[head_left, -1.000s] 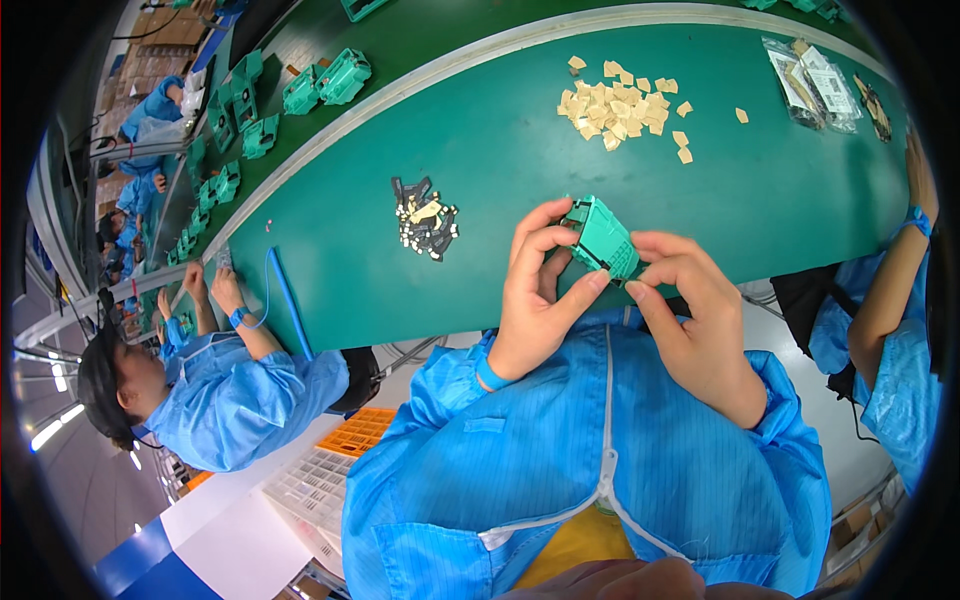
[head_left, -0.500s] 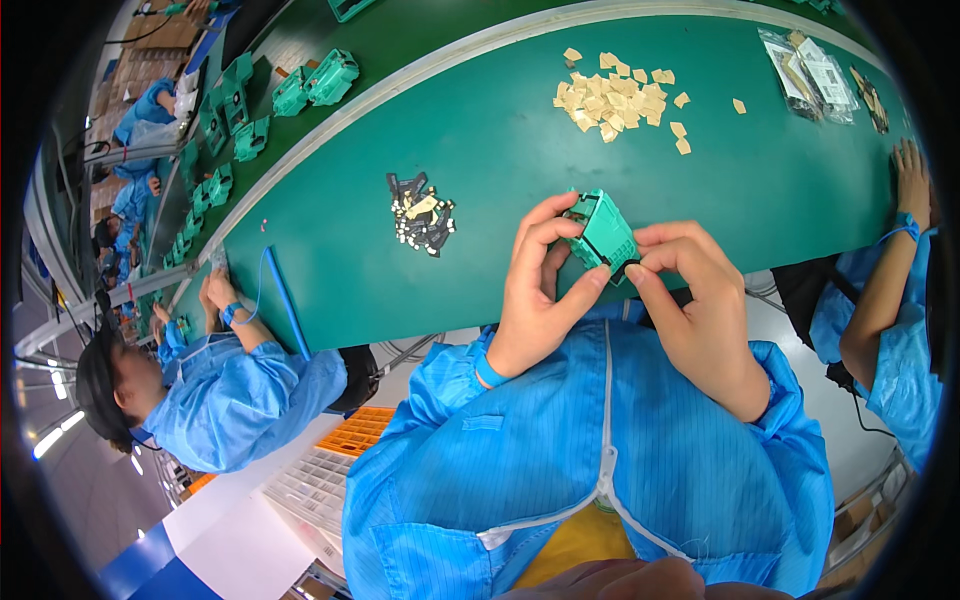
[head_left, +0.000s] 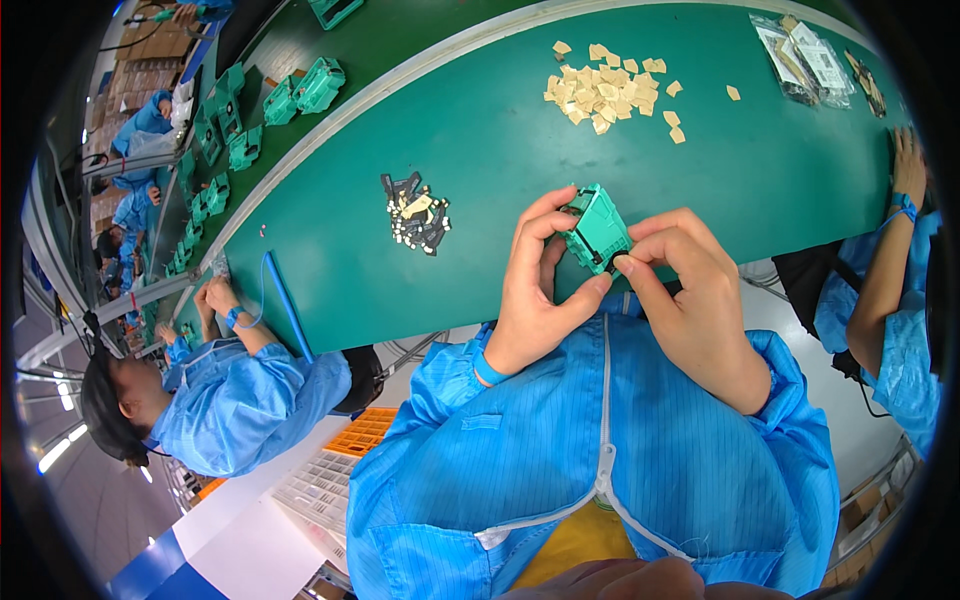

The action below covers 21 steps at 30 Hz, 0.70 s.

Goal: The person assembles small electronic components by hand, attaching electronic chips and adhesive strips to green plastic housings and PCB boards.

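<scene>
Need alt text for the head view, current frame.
A person's left hand holds a green housing at a green table while the right hand pinches a small black part at its lower end. Beyond lie a pile of beige pieces and, to its left, a heap of black and white parts; co-workers in blue flank the person.

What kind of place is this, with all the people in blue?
Probably a factory assembly line: people wear similar blue smocks, small tan pieces lie heaped on a long green workbench, and the held green case resembles other green cases beyond its far edge.
</scene>
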{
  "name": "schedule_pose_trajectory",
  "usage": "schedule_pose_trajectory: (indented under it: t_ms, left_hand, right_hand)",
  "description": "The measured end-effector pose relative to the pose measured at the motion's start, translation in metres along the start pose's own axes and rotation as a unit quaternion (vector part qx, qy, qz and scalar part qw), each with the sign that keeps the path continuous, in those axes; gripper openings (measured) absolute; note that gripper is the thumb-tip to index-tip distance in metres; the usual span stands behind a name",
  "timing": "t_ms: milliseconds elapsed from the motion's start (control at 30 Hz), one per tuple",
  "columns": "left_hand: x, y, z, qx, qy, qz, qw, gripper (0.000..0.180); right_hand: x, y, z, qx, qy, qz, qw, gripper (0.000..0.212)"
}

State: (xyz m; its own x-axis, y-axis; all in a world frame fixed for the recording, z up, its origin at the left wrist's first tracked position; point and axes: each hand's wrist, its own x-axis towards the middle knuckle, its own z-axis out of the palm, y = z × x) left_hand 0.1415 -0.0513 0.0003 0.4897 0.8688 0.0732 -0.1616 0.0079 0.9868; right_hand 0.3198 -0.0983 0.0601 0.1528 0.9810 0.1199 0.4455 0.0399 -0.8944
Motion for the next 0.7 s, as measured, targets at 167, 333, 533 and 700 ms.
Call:
schedule_pose_trajectory:
  t_ms: [167, 333, 533, 700]
  left_hand:
    - [0.0008, 0.0002, -0.0003, -0.002, 0.003, 0.000, 1.000, 0.062]
    - [0.0009, 0.0001, 0.0002, 0.004, 0.004, 0.005, 1.000, 0.062]
    - [0.0006, 0.0010, 0.0024, 0.013, 0.002, 0.008, 1.000, 0.064]
    - [0.0010, 0.0007, 0.0051, 0.014, 0.015, 0.016, 1.000, 0.064]
  right_hand:
    - [-0.0003, -0.0007, 0.0008, -0.009, -0.001, -0.009, 1.000, 0.013]
    - [-0.0003, -0.0027, 0.0025, -0.012, -0.004, -0.008, 1.000, 0.014]
    - [0.0001, -0.0031, 0.0038, -0.024, 0.000, -0.016, 1.000, 0.015]
    - [0.0004, -0.0021, 0.0054, -0.016, 0.001, -0.025, 1.000, 0.016]
